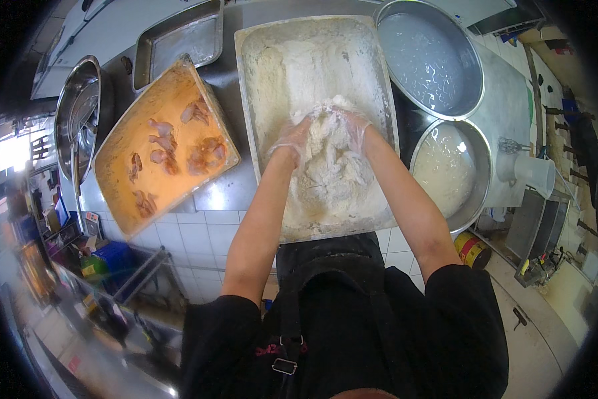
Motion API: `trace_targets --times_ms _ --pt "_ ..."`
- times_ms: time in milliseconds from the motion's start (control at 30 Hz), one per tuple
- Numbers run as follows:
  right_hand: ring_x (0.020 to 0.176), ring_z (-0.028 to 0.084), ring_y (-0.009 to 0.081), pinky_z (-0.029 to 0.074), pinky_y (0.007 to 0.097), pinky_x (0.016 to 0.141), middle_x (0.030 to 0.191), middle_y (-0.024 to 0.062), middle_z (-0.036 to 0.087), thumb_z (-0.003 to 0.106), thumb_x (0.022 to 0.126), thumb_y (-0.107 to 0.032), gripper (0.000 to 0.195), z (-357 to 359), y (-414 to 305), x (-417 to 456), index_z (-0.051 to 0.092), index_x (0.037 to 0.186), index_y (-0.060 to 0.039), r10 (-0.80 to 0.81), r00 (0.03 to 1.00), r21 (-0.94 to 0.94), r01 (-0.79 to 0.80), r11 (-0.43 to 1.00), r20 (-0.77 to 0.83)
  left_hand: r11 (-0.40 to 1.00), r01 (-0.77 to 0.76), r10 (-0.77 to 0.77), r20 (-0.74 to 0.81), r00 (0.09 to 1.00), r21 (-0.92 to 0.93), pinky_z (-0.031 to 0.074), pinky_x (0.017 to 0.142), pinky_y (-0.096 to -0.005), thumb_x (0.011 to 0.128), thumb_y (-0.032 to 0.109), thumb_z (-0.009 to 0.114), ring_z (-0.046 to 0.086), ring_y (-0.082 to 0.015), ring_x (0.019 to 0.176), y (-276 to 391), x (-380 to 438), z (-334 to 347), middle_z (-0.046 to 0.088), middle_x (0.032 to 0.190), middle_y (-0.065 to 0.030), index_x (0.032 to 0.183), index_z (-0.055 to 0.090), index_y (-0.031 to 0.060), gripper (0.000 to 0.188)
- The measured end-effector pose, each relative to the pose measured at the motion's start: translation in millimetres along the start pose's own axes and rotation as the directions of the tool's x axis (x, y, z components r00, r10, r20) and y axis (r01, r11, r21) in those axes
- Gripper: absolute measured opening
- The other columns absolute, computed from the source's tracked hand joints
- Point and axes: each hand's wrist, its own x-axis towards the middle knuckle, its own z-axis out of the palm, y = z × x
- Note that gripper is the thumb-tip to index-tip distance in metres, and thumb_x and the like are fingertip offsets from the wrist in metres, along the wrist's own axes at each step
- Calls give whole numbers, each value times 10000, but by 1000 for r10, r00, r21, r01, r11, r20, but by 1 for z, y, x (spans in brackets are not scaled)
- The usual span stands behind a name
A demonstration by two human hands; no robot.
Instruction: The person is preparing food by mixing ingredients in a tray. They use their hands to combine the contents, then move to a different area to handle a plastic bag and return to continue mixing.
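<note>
In front of me a rectangular metal tray [389, 107] holds white flour [324, 62]. Both my hands wear thin clear plastic gloves and reach into the flour. My left hand [295, 134] and my right hand [352, 127] curve around the far side of a heap of flour-coated meat pieces [334, 167]. Flour covers their fingers, so how far these are closed is hidden. To the left, an angled tray [110, 187] with an orange bottom bears several raw chicken pieces [164, 149] lying apart from one another.
Right of the flour tray stand a large metal basin of cloudy liquid [423, 60] and a smaller bowl with pale contents [443, 169]. A whisk [513, 145] and plastic jug [534, 174] lie beyond. At left are a metal tray [179, 42] and a steel bowl [101, 95] with a long-handled utensil.
</note>
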Motion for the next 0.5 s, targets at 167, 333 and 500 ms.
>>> trace_targets --times_ms 167,333,500 --pt "988 697 268 584 422 812 1151 109 704 699 953 -411 428 -24 24 51 687 1212 -69 -318 948 118 320 940 -31 936 -170 219 -135 966 307 480 1010 -444 946 519 641 607 -359 1149 52 -62 21 604 1317 -235 1399 509 -58 745" --pt "1063 677 261 566 420 872 1178 114 700 615 1013 -398 389 3 12 7 673 1233 -82 -143 989 200 145 969 -25 962 -138 197 -254 947 234 453 1073 -430 962 544 605 588 -360 1233 42 -63 21 619 1315 -235 1384 516 -60 742" --pt "961 697 287 600 415 815 1145 134 704 537 1055 -384 418 0 -7 -47 624 1283 -44 -256 946 650 67 757 201 845 6 164 269 949 -534 498 1055 -402 1058 486 485 604 -310 1245 52 -69 -1 642 1318 -161 1377 551 12 575"
